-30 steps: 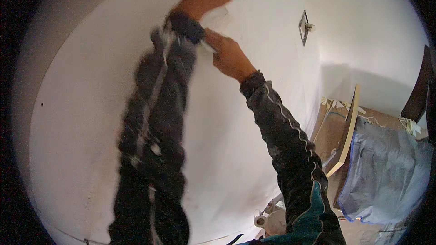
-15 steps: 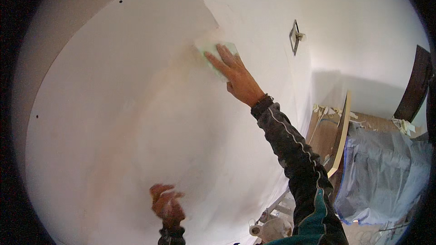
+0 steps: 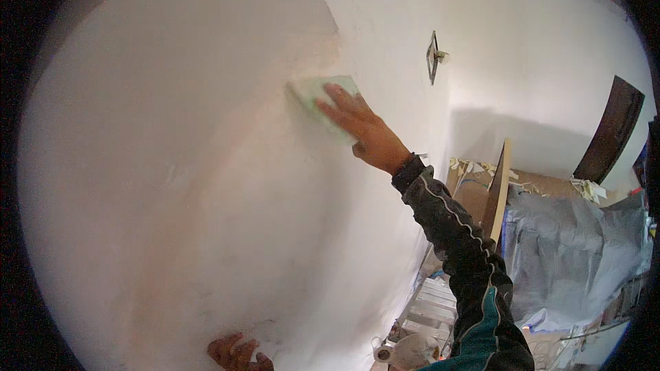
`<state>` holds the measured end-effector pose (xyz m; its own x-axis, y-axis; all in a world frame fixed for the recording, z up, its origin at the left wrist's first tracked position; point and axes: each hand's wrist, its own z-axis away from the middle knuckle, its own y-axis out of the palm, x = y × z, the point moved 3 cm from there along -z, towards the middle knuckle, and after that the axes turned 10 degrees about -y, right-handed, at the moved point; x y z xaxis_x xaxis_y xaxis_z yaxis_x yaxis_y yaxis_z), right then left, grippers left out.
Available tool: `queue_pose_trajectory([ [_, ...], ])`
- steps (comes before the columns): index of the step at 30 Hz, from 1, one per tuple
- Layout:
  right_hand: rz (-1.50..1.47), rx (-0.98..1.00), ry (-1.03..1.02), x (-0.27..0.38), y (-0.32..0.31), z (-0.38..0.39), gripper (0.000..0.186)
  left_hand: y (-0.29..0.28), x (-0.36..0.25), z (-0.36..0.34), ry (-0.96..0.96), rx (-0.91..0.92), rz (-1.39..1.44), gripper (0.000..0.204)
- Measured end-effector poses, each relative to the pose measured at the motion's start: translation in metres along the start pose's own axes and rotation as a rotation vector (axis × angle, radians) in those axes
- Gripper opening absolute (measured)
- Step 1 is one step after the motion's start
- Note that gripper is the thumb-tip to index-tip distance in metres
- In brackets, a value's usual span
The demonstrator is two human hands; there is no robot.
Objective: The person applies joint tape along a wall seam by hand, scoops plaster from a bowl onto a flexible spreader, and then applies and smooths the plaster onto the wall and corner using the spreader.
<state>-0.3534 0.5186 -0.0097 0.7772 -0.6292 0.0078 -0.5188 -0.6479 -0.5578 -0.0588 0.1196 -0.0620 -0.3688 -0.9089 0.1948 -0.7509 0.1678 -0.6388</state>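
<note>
My right hand (image 3: 368,127) presses a pale green sanding pad (image 3: 306,91) flat against the white plastered wall (image 3: 254,185), fingers stretched over it and thumb at its lower edge. The pad is slightly blurred by motion. Low in the picture, my left hand (image 3: 237,354) is close to the wall with nothing visible in it; its fingers are apart and a little bent, and the lower edge cuts it off. A faint pinkish-beige band runs down the wall from near the pad.
A metal ladder (image 3: 433,306) and a whitish bucket (image 3: 414,352) are below my right arm. A plastic-draped object (image 3: 574,254) stands at the right behind an upright board (image 3: 498,192). A wire bracket (image 3: 432,58) sits on the wall; a dark panel (image 3: 612,130) is farther right.
My right hand and the pad have moved slightly down and right in the picture. My left hand has dropped toward the lower edge. The view has shifted, showing more of the ladder.
</note>
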Motion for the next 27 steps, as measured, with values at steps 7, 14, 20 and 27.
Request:
queue_pose_trajectory([
  [7, -0.279, -0.434, 0.361, -0.045, -0.073, -0.065, 0.081, -0.001, 0.0, -0.011, -0.08, 0.019, 0.031, 0.017],
  [14, -0.239, -0.272, 0.208, 0.034, -0.052, -0.086, 0.087, -0.002, 0.007, -0.005, 0.006, -0.052, 0.133, 0.019],
  [20, -0.262, -0.308, 0.262, 0.034, -0.068, -0.043, 0.069, 0.0, 0.016, 0.006, 0.061, -0.057, 0.087, 0.017],
  [27, -0.706, -0.415, 0.437, -0.043, -0.103, -0.08, 0.053, 0.013, 0.038, 0.042, -0.089, -0.001, 0.163, 0.017],
])
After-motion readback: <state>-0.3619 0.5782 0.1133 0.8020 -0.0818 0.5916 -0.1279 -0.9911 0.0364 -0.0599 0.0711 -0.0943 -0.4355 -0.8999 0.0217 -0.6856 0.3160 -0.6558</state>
